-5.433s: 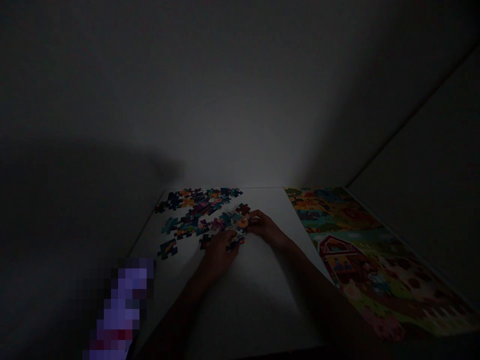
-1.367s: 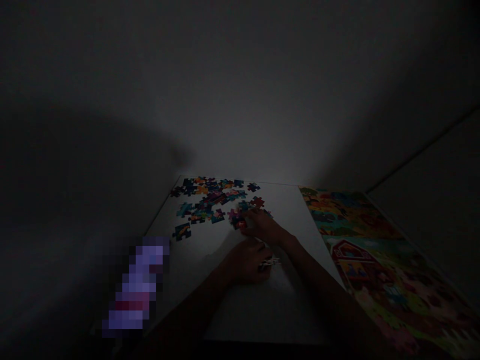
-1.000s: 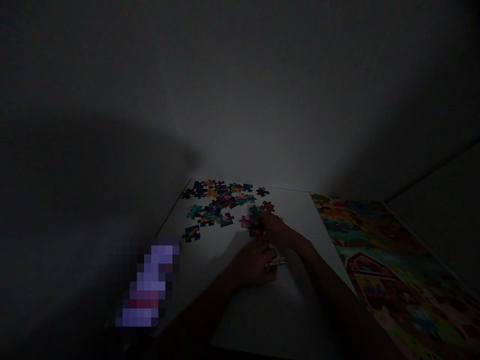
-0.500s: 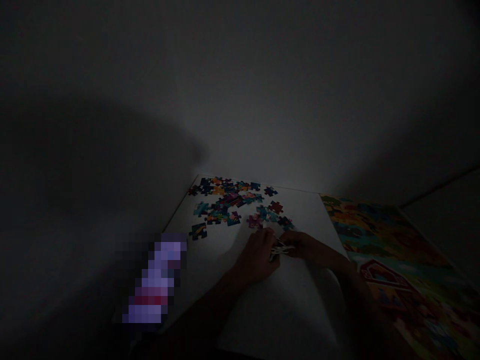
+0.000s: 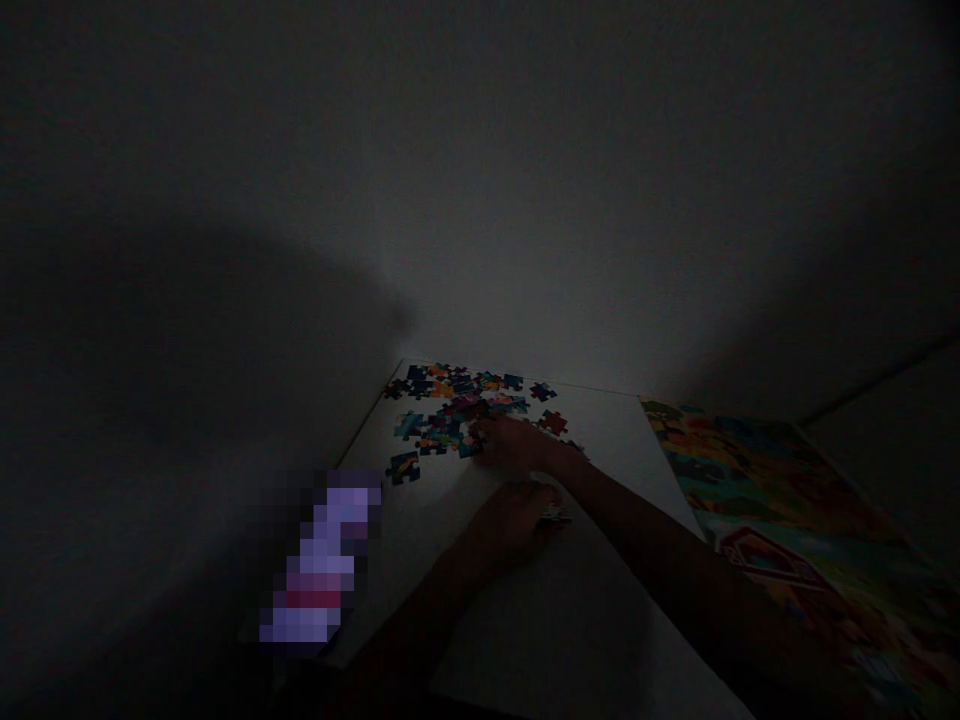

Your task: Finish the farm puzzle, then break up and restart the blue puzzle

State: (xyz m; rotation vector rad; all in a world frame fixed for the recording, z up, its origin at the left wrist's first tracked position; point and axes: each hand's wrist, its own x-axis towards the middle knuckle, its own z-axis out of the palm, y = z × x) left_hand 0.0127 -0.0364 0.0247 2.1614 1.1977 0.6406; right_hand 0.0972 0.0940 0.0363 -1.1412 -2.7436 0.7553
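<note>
In the dim head view my left hand (image 5: 516, 515) is closed around a small stack of puzzle pieces (image 5: 555, 514), low over the white tabletop. The stack's edges stick out to the right of the fingers. My right hand (image 5: 510, 443) is stretched across above the left one, at the near right side of a loose heap of colourful jigsaw pieces (image 5: 457, 412). Its fingers are bent down together onto the heap, and whatever lies between them is too dark to make out. A single dark blue and orange piece (image 5: 403, 468) lies apart at the heap's near left.
The white table (image 5: 600, 400) meets a pale wall (image 5: 525, 250) at the back. To the right lies a colourful picture sheet (image 5: 720, 470) with a red barn. Beyond the table's left edge is a pixelated purple-white object (image 5: 322, 560).
My right hand has left the stack by my left hand and moved up and left to the heap, covering pieces there. My left hand still holds the stack in nearly the same place.
</note>
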